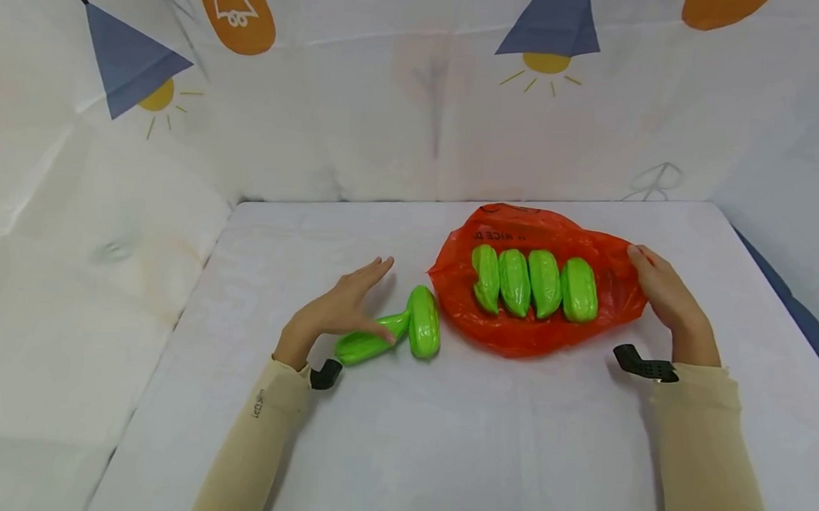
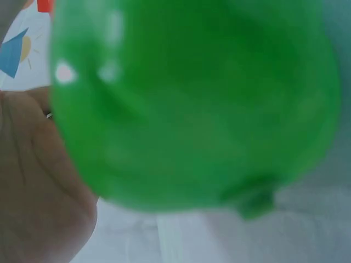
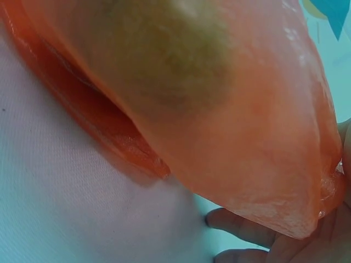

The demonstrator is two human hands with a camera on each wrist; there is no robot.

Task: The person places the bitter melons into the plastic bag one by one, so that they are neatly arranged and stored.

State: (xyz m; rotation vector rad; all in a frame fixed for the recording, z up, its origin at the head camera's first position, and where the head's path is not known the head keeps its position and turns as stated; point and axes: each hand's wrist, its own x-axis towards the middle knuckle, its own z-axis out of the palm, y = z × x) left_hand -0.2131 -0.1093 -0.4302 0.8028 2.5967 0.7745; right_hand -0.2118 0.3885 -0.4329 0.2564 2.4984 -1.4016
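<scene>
A red plastic bag (image 1: 516, 342) with dark print lies spread flat at the back right of the table, and several glossy, ridged green toy fruits (image 1: 515, 283) lie side by side on it. My right hand (image 1: 667, 296) pinches the bag's right edge between thumb and fingers; in the right wrist view the red film (image 3: 258, 159) fills much of the picture, with a green fruit showing dimly through it. Left of the bag, one green fruit (image 1: 424, 322) stands lengthwise and another (image 1: 366, 347) lies slanted against it. My left hand (image 1: 341, 302) hovers over the slanted one, fingers spread, thumb overlapping it.
A white cloth covers the table (image 1: 483, 444). Behind it hangs a pale sheet (image 1: 360, 129) printed with lamps and orange shapes, which also runs down the left side. Both forearms wear beige sleeves (image 1: 705, 448), with black camera mounts (image 1: 643, 366) at the wrists.
</scene>
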